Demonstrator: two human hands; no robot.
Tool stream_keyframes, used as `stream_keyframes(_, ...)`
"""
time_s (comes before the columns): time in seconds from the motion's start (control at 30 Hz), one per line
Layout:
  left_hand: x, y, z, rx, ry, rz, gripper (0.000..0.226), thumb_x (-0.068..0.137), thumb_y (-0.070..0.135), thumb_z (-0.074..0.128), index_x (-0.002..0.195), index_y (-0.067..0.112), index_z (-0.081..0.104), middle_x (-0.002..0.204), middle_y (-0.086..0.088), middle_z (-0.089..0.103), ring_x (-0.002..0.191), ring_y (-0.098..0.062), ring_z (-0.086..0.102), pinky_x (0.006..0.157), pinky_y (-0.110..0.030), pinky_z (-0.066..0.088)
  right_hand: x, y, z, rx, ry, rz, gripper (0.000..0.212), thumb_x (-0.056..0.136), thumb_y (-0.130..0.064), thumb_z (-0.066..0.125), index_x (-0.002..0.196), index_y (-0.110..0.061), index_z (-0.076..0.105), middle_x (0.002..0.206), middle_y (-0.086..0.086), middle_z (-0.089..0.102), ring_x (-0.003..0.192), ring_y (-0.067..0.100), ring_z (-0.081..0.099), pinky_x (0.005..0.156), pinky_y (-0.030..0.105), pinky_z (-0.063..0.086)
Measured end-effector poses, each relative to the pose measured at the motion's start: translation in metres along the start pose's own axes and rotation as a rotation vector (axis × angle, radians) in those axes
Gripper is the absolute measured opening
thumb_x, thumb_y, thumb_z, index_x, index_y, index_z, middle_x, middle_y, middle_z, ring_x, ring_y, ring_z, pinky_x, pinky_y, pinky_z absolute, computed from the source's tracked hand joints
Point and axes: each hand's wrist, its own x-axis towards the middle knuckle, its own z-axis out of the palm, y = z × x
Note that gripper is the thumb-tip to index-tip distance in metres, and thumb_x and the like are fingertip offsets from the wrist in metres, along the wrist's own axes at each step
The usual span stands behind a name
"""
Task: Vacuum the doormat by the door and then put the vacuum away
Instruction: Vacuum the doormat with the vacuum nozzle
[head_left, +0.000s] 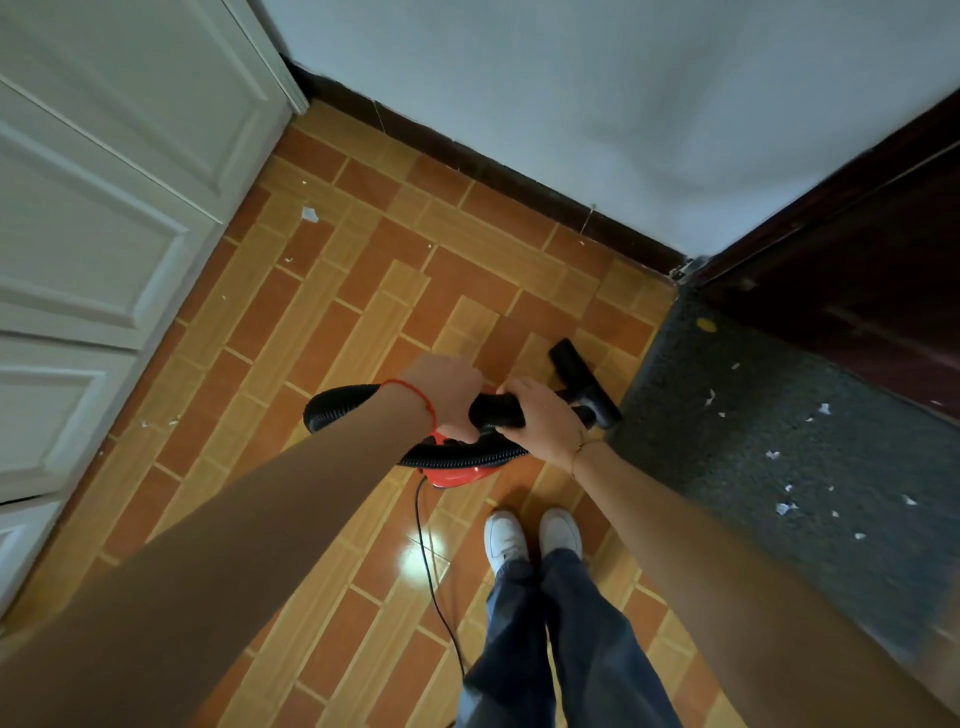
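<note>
Head view, both arms extended to frame centre, left hand (445, 395) and right hand (543, 415) clamped on black hose (493, 410), red vacuum (454, 475) below, nozzle (584, 379) beside doormat (753, 441) at right.

Both hands, left (447, 392) and right (545, 415), grip the black hose (493, 410) at frame centre, above the red vacuum (457, 475). The nozzle (584, 382) sits just left of the littered doormat (779, 441).

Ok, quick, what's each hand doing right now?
Left hand: closed on the black vacuum hose.
Right hand: closed on the hose's rigid end, near the nozzle.
</note>
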Motion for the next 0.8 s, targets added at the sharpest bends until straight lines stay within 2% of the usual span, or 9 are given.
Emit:
stream_keyframes(0.1, -0.001, 0.002, 0.015, -0.156, -0.02, -0.001, 0.022, 0.078, 0.039, 0.062, 0.081, 0.017, 0.062, 0.063, 0.001, 0.063, 0.052, -0.014, 0.057, 0.045, -0.024, 0.045, -0.001, 0.007, 0.008, -0.011, -0.018, 0.019, 0.022, 0.086, -0.016, 0.065, 0.104, -0.014, 0.053, 0.102, 0.004, 0.058, 0.093, 0.021, 0.06, 0.072, 0.023, 0.04)
stream_keyframes(0.17, -0.004, 0.005, 0.022, -0.19, 0.012, -0.001, 0.024, 0.079, 0.04, 0.06, 0.085, 0.017, 0.061, 0.066, 0.001, 0.06, 0.058, -0.017, 0.059, 0.048, -0.027, 0.048, -0.003, 0.009, 0.009, -0.016, -0.027, 0.026, 0.021, 0.086, -0.013, 0.064, 0.101, -0.015, 0.051, 0.097, 0.004, 0.059, 0.089, 0.022, 0.061, 0.068, 0.024, 0.04)
stream_keyframes(0.27, -0.01, 0.014, 0.028, -0.246, 0.059, -0.018, 0.024, 0.083, 0.04, 0.057, 0.092, 0.019, 0.061, 0.069, 0.002, 0.06, 0.06, -0.016, 0.06, 0.048, -0.027, 0.049, -0.009, 0.011, 0.002, -0.001, -0.029, 0.043, 0.027, 0.085, -0.013, 0.066, 0.11, -0.016, 0.055, 0.107, 0.002, 0.063, 0.093, 0.021, 0.064, 0.076, 0.029, 0.051)
stream_keyframes(0.33, -0.013, 0.024, 0.028, -0.254, 0.093, -0.023, 0.024, 0.085, 0.042, 0.056, 0.092, 0.019, 0.06, 0.066, 0.004, 0.056, 0.054, -0.013, 0.054, 0.042, -0.023, 0.04, -0.015, 0.014, -0.005, 0.021, -0.029, 0.051, 0.027, 0.086, -0.014, 0.065, 0.113, -0.015, 0.059, 0.11, 0.003, 0.064, 0.096, 0.021, 0.064, 0.081, 0.03, 0.052)
stream_keyframes(0.47, -0.017, 0.049, 0.024, -0.277, 0.16, -0.024, 0.024, 0.086, 0.044, 0.054, 0.084, 0.021, 0.055, 0.065, 0.004, 0.053, 0.054, -0.014, 0.052, 0.044, -0.026, 0.042, -0.035, 0.021, -0.02, 0.056, -0.006, 0.07, 0.021, 0.086, -0.012, 0.064, 0.107, -0.015, 0.064, 0.102, 0.002, 0.068, 0.095, 0.019, 0.064, 0.077, 0.026, 0.049)
stream_keyframes(0.57, -0.021, 0.07, 0.021, -0.299, 0.202, -0.009, 0.02, 0.084, 0.04, 0.057, 0.08, 0.022, 0.053, 0.065, 0.004, 0.055, 0.054, -0.014, 0.054, 0.045, -0.025, 0.042, -0.052, 0.03, -0.026, 0.073, 0.016, 0.112, 0.017, 0.084, -0.01, 0.064, 0.099, -0.016, 0.063, 0.098, 0.001, 0.067, 0.091, 0.019, 0.063, 0.076, 0.031, 0.053)
stream_keyframes(0.63, -0.024, 0.084, 0.018, -0.304, 0.232, 0.001, 0.019, 0.083, 0.038, 0.058, 0.085, 0.019, 0.055, 0.069, 0.002, 0.057, 0.057, -0.015, 0.056, 0.045, -0.024, 0.041, -0.063, 0.034, -0.031, 0.078, 0.035, 0.139, 0.015, 0.083, -0.01, 0.065, 0.09, -0.022, 0.059, 0.094, -0.003, 0.065, 0.088, 0.017, 0.062, 0.07, 0.027, 0.05)
stream_keyframes(0.73, -0.029, 0.108, 0.016, -0.337, 0.262, 0.022, 0.019, 0.083, 0.035, 0.059, 0.087, 0.019, 0.05, 0.071, 0.001, 0.057, 0.056, -0.016, 0.054, 0.043, -0.023, 0.036, -0.083, 0.042, -0.041, 0.083, 0.069, 0.159, 0.027, 0.083, -0.011, 0.067, 0.082, -0.031, 0.05, 0.086, -0.009, 0.058, 0.082, 0.012, 0.058, 0.067, 0.022, 0.04)
stream_keyframes(0.8, -0.03, 0.123, 0.016, -0.341, 0.277, 0.015, 0.021, 0.083, 0.037, 0.058, 0.089, 0.018, 0.051, 0.07, 0.002, 0.053, 0.055, -0.016, 0.052, 0.044, -0.024, 0.036, -0.097, 0.049, -0.045, 0.084, 0.086, 0.172, 0.03, 0.082, -0.01, 0.068, 0.08, -0.033, 0.049, 0.084, -0.007, 0.06, 0.079, 0.01, 0.056, 0.068, 0.024, 0.043)
